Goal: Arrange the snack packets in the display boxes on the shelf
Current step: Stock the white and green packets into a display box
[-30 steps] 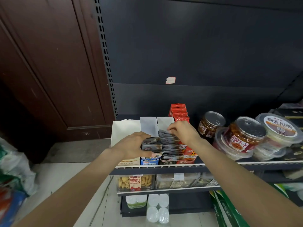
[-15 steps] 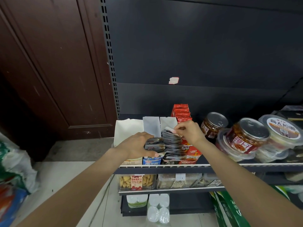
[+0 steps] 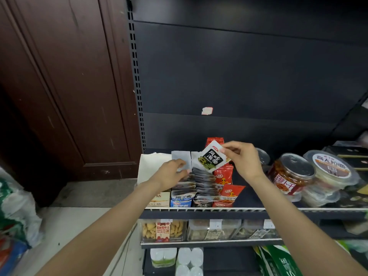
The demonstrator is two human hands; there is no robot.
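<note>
My right hand pinches the top corner of a white and black seaweed packet, holding it tilted above the display boxes. Below it, a row of grey packets stands packed in a dark display box. My left hand rests with fingers extended on the back packets of the blue display box next to it. Red snack packets fill a red box on the right.
A cream box stands at the shelf's left end. Round jars and lidded tubs crowd the right of the shelf. Lower shelves hold clear boxes and bottles. A brown door and bags lie left.
My right hand has pulled one seaweed packet up out of the grey row and lifted it. My left hand has opened and slid back along the blue box's packets.
</note>
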